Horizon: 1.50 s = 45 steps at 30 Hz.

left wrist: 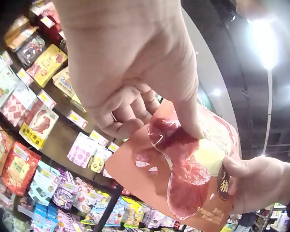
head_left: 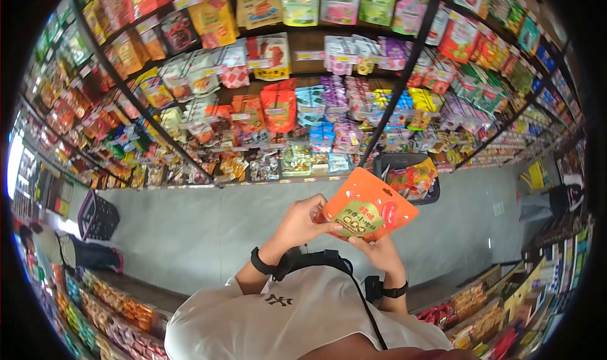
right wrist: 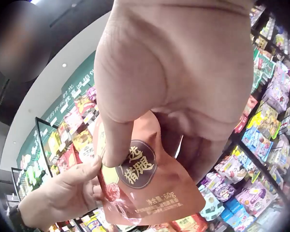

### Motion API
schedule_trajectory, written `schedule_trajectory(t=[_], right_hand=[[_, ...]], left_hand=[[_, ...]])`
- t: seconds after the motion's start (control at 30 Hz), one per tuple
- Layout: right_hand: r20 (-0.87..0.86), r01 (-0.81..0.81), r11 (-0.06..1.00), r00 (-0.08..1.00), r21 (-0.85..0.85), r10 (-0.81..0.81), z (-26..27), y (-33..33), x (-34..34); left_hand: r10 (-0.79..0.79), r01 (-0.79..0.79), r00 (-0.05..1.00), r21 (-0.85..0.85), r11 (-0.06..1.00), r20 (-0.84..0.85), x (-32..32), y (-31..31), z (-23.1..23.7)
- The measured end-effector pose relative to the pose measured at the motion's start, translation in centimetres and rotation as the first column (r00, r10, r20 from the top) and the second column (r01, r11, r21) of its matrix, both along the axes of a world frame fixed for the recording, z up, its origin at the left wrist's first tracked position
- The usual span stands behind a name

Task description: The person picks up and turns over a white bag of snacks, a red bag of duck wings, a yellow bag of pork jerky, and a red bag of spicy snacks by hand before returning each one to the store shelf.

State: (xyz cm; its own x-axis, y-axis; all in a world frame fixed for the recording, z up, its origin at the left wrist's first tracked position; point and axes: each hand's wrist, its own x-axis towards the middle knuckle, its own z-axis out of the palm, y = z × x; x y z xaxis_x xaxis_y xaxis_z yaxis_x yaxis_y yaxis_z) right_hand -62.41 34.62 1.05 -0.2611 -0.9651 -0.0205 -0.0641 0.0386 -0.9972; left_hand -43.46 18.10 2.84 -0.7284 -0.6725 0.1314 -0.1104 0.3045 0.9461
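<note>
An orange snack pouch (head_left: 363, 207) with a gold label and a hang hole is held tilted in front of the white shirt. At its left edge the left hand (head_left: 303, 221) pinches it, thumb on the printed front. The right hand (head_left: 382, 255) grips the lower edge, its thumb also on the front. In the left wrist view the pouch (left wrist: 179, 169) shows sausage pictures between the left hand (left wrist: 135, 63) and the right hand (left wrist: 261, 183). The right wrist view shows the pouch's dark round label (right wrist: 136, 164) beside the right thumb; fingers behind the pouch are partly hidden.
Shelves of packaged snacks (head_left: 278, 107) stretch across the front. A dark basket (head_left: 435, 192) holding colourful packets stands on the grey floor (head_left: 253, 202) beyond the pouch. A purple basket (head_left: 98, 218) and a person (head_left: 82, 251) are at the left; another person (head_left: 550, 202) is at the right.
</note>
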Motion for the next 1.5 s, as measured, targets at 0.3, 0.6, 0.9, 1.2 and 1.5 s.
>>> schedule_trajectory(t=[0.3,0.6,0.9,1.2,1.5], right_hand=[[-0.105,-0.246,0.969,0.965,-0.03,0.242,1.0,-9.6,4.7],[-0.169,-0.254,0.967,0.953,0.013,0.253,-0.1,-14.5,8.7],[-0.368,-0.156,0.984,0.923,-0.089,0.113,3.0,-15.5,7.9],[-0.345,-0.05,0.997,0.938,-0.062,0.026,2.1,-12.7,7.0],[-0.339,0.006,0.999,0.94,-0.047,-0.022,1.7,-10.1,3.5]], left_hand=[[0.212,-0.213,0.977,0.007,0.977,0.031,8.9,-3.7,0.5],[0.156,-0.163,0.985,0.097,0.982,0.071,14.2,-6.7,0.9],[0.098,-0.15,0.834,-0.052,0.987,-0.543,14.3,-11.6,8.5],[-0.459,-0.097,0.523,-0.586,0.805,-0.718,12.7,-7.4,23.4],[-0.423,-0.166,0.539,-0.584,0.795,-0.729,9.6,-4.2,23.2]])
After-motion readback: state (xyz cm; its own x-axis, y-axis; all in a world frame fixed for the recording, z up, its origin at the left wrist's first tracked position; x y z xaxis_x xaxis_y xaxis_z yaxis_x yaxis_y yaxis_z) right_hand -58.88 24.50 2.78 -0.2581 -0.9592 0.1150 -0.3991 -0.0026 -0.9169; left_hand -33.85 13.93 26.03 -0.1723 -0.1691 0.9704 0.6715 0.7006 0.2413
